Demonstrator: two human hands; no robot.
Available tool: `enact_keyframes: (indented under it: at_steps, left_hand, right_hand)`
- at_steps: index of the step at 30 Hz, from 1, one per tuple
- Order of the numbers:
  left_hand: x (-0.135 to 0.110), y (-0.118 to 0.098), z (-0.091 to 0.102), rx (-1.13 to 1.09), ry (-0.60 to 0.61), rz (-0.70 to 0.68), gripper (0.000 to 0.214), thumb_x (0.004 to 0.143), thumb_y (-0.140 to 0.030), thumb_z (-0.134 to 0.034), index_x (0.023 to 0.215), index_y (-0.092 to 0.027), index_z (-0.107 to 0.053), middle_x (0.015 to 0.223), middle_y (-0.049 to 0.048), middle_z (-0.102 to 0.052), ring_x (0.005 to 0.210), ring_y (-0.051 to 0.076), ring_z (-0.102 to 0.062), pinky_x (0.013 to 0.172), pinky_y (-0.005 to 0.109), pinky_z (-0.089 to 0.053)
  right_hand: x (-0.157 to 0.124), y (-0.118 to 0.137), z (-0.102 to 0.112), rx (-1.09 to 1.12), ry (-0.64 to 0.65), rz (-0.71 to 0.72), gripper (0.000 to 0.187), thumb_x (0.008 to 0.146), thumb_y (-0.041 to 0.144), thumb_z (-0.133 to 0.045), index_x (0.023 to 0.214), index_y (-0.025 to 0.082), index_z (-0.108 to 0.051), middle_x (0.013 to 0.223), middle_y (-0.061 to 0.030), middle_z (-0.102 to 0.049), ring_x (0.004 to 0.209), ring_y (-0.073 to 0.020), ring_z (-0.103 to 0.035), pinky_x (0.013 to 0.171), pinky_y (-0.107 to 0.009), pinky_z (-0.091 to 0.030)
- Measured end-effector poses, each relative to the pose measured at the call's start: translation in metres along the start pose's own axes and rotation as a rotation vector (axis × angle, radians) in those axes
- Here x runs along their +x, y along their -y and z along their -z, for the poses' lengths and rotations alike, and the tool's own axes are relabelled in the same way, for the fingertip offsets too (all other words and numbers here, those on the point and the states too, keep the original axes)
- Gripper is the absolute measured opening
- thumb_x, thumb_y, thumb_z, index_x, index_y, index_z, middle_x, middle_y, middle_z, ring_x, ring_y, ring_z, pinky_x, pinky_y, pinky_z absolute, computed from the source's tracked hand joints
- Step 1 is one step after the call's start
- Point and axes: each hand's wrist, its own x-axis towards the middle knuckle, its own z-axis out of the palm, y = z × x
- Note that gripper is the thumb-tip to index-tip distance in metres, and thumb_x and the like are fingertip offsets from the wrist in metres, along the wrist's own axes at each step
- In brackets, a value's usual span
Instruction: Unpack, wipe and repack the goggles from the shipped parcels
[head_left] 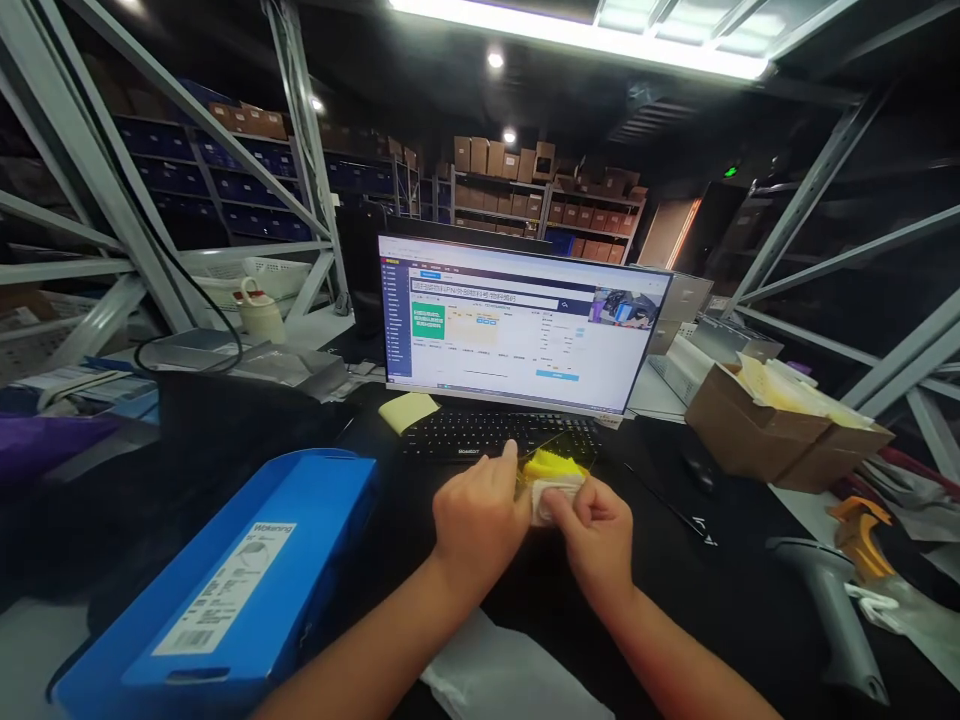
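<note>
Head view: left hand and right hand pinch a partly hidden yellow-and-white bundle.

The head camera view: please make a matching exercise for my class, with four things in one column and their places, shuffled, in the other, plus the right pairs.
Things
1. Long blue box with a white label
2. Small yellow-and-white item
3. Grey scanner with a handle
4. Pale yellow paper pad

Places
A. By the left end of the black keyboard
B. At the lower right of the picture
C. Between the left hand and the right hand
D. At the lower left of the picture

Right pairs: 1-D, 2-C, 3-B, 4-A
</note>
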Motion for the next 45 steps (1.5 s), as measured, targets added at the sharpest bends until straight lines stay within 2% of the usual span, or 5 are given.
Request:
enact_keyframes:
  at_steps: [20, 28, 35, 39, 45]
  left_hand:
    - [0.000, -0.001, 0.003, -0.113, 0.020, -0.027, 0.029, 0.084, -0.020, -0.059, 0.107, -0.007, -0.073, 0.089, 0.0129, -0.079, 0.069, 0.026, -0.076, 0.056, 0.031, -0.059]
    - [0.010, 0.006, 0.009, -0.260, 0.149, -0.081, 0.041, 0.072, -0.008, -0.062, 0.109, -0.018, -0.076, 0.101, 0.0059, -0.078, 0.098, 0.031, -0.074, 0.083, 0.038, -0.064]
    - [0.021, 0.012, 0.018, -0.353, 0.339, 0.051, 0.055, 0.066, -0.001, -0.063, 0.114, -0.024, -0.075, 0.111, 0.0030, -0.076, 0.110, 0.029, -0.070, 0.096, 0.042, -0.059]
    - [0.022, 0.011, 0.022, -0.315, 0.418, 0.084, 0.053, 0.069, -0.003, -0.065, 0.116, -0.025, -0.074, 0.114, 0.0031, -0.075, 0.117, 0.032, -0.066, 0.096, 0.046, -0.059]
    - [0.021, 0.006, 0.029, -0.319, 0.460, 0.046, 0.047, 0.072, -0.002, -0.064, 0.113, -0.022, -0.074, 0.116, 0.0043, -0.075, 0.109, 0.027, -0.071, 0.110, 0.046, -0.048]
  right_hand:
    - [-0.007, 0.013, -0.007, 0.179, -0.068, -0.210, 0.060, 0.068, 0.042, -0.083, 0.051, 0.022, -0.029, 0.052, 0.0059, -0.033, 0.052, -0.0104, -0.030, 0.052, -0.025, -0.034]
    - [0.074, 0.001, 0.070, -0.108, -0.105, -0.229, 0.070, 0.068, 0.074, -0.064, 0.061, 0.023, -0.016, 0.059, 0.0049, -0.039, 0.058, -0.0117, -0.043, 0.058, -0.026, -0.041]
    - [0.104, -0.020, 0.145, -0.688, 0.097, -0.389, 0.039, 0.049, 0.029, -0.088, 0.048, 0.022, -0.049, 0.044, 0.0030, -0.049, 0.048, -0.0152, -0.047, 0.051, -0.028, -0.035]
    - [0.080, 0.017, 0.131, -0.804, 0.312, -0.110, 0.046, 0.063, 0.025, -0.085, 0.107, 0.026, -0.072, 0.108, -0.0059, -0.074, 0.103, -0.0300, -0.067, 0.089, -0.040, -0.051]
    - [0.017, 0.063, 0.068, -0.879, 0.634, 0.472, 0.104, 0.070, 0.006, -0.080, 0.156, 0.033, -0.028, 0.147, -0.0077, -0.054, 0.131, -0.0311, -0.054, 0.108, -0.049, -0.047]
